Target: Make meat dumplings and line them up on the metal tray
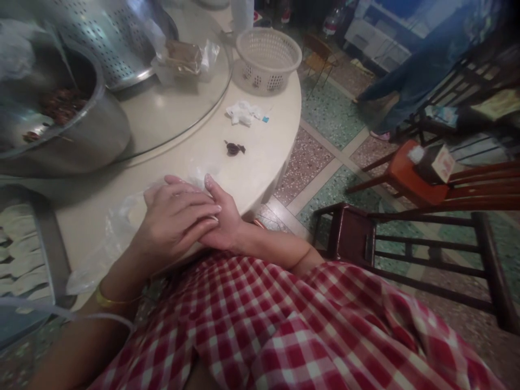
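Observation:
My left hand [173,216] lies flat across the palm of my right hand [225,216], its fingers stretched out and together. My right hand is turned palm up, thumb raised, most of its fingers behind the left. A thin pale edge shows between the palms; what it belongs to is hidden. The fingertips look dusted with white. Beneath and beside the hands, a clear plastic sheet [109,238] is spread on the table. To the left is a metal tray [52,244] holding rows of dumplings [26,249]. A large metal pot [105,124] contains dark brown filling [63,105].
A glass turntable [182,105] carries a perforated steel colander [109,38] and a bagged brown block [182,57]. Along the round table's [268,157] edge are a plastic basket [268,59], crumpled tissue [241,112] and a small dark scrap [233,148]. Chairs [353,233] and a standing person [418,76] are to the right.

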`<state>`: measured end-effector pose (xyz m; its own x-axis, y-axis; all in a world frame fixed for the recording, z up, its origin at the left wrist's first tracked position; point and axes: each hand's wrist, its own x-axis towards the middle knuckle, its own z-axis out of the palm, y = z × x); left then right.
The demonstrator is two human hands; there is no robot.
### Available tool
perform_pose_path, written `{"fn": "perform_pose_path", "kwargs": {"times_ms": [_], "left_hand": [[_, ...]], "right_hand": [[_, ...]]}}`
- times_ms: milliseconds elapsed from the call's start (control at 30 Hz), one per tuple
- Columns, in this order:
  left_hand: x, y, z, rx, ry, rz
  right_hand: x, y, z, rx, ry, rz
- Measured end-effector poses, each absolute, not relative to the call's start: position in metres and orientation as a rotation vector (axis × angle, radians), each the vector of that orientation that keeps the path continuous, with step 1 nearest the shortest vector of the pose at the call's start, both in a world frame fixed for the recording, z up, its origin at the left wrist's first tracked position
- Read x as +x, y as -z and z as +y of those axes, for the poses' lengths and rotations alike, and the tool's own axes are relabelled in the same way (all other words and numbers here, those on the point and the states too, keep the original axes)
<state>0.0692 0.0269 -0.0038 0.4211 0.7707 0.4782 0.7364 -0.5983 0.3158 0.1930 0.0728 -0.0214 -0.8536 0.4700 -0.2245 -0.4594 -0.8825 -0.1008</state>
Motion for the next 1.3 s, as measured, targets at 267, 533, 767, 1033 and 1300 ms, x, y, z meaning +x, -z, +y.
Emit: {"fn": "perform_pose_path", "kwargs": {"times_ms": [267, 533, 767, 1033, 1300], "left_hand": [[0.079, -0.006, 0.028, 2.705, -0.939, 1.233], [0.067, -0.003, 0.016, 2.745, -1.068, 1.446], [0.065, -0.003, 0.009, 2.757, -1.147, 1.455], [0.055, -0.002, 0.026, 2.855, -1.258, 1.488], [0.044, -0.002, 0.039, 2.758, -1.412, 1.624]], "right_hand": [[0.181, 0.032, 0.065, -0.198, -2.517, -0.082], [0.183, 0.025, 0.062, -0.271, -2.494, 0.037], [0.175, 0.026, 0.061, -0.196, -2.525, 0.137], [0.172, 0.023, 0.076, -0.224, -2.505, 0.065], [0.164, 0.011, 0.092, -0.279, -2.491, 0.019]]}}
